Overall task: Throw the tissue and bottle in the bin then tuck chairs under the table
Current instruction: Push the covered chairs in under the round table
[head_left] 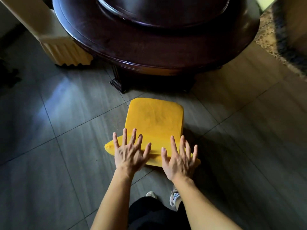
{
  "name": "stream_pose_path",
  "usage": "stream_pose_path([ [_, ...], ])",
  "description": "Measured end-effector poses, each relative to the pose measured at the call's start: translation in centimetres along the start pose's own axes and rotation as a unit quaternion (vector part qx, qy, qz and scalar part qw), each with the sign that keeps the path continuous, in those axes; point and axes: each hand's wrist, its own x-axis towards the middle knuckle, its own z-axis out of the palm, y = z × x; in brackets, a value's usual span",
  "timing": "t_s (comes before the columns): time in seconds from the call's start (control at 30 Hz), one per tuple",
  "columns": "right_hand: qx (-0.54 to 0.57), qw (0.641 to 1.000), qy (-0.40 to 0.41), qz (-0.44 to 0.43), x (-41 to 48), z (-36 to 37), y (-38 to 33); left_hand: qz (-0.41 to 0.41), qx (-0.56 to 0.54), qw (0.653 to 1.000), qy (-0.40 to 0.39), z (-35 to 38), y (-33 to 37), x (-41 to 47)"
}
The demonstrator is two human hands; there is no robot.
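Black trousers (149,214) and pale trainers (174,198) fill the bottom edge, and two bare forearms reach forward from them. Dead ahead stands the yellow chair (152,120), its back towards the person and its seat running straight away from them towards the round dark worktop (149,52). That is the line a push would follow. The left hand (128,154) and right hand (180,161) are side by side over the top edge of the backrest (156,156), a gap between them. All fingers are straight and splayed and grip nothing. I cannot tell whether the palms press on the edge or hover just above it. Neither hand is clearly nearer, so it looks like a two-handed shove. The front of the seat lies near the worktop's carved pedestal (119,83), and the chair does not yet look tucked in. I'd expect that pedestal to limit how far it can slide. A raised round centre (166,12) sits on the worktop. Off to the left a second yellow chair (66,52) stands close against the rim, clear of the path. A patterned rug (274,40) lies to the far right on the grey tiled floor (66,146).
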Motion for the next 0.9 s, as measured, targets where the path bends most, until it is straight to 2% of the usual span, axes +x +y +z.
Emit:
stream_pose_path([
  [0.37,0.001,0.997,0.073,0.001,6.0,0.4,-0.5,-0.003,-0.006,1.0,0.018,-1.0,0.8,5.8],
  [0.9,-0.009,0.986,0.157,-0.059,19.9,-1.3,0.4,-0.021,-0.033,0.998,0.05,-1.8,4.2,18.6],
])
